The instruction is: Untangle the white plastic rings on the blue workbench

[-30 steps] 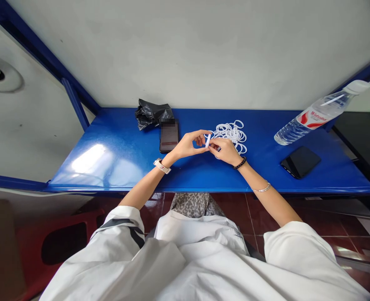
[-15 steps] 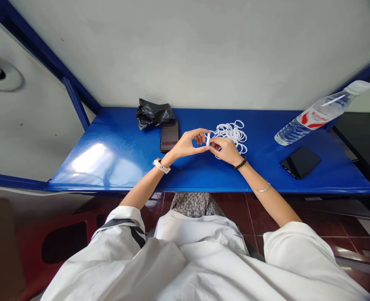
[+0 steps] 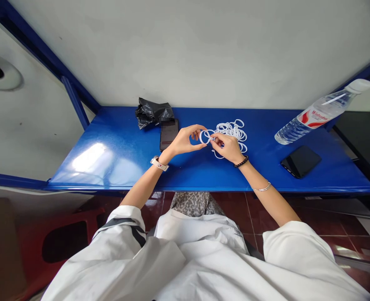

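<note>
Between my two hands is a white ring [image 3: 201, 137], its round opening facing me. My left hand [image 3: 186, 139] holds the ring's left side, thumb below and fingers above, curved around it. My right hand [image 3: 229, 147] is closed in a pinch on the ring's right side, where thin white bands cross. Behind and beside my right hand lies a pile of white rings [image 3: 239, 133] on the blue table [image 3: 197, 173]; my fingers cover part of it.
Left of my hands lie a dark phone [image 3: 168, 131] and a crumpled black plastic bag [image 3: 155, 112]. To the right are a water bottle [image 3: 316, 115] and a black phone [image 3: 300, 161]. A black flat object [image 3: 365, 138] sits at the far right. A wall rises behind the table.
The white ring, seen edge-on before, now shows its round opening. My left hand has shifted slightly left, and my right hand has turned a little and moved slightly right.
</note>
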Available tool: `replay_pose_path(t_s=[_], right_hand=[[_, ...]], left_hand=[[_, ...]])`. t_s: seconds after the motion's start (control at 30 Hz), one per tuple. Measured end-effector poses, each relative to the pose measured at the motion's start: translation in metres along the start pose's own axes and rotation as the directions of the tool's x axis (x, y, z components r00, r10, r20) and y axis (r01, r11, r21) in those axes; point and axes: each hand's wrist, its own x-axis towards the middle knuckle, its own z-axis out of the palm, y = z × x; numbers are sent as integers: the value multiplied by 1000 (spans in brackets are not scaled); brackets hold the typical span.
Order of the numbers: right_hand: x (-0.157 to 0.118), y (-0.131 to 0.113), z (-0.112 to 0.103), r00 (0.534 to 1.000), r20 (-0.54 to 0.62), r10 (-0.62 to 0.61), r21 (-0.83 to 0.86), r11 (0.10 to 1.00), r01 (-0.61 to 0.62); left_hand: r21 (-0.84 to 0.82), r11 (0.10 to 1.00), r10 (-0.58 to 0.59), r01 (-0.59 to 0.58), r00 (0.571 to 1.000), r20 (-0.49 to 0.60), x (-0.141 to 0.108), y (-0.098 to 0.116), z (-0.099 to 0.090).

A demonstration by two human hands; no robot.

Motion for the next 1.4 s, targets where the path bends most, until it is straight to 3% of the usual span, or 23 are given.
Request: replay_pose_path(t_s=[0.4,0.63,0.93,1.4], right_hand=[[1,-2,-6,995,-85,-44,30,998,47],[0,-5,-7,997,-55,-58,27,998,59],[-1,-4,-8,998,-7,-62,100,993,62],[-2,-2,-7,998,-5,-55,68,996,56]], left_hand=[[135,988,70,-70,998,5,0,-12,3],[61,996,62,-60,998,-25,0,-5,5],[10,999,31,-31,999,18,-2,-5,9],[-76,997,18,-13,998,54,-2,-7,8]])
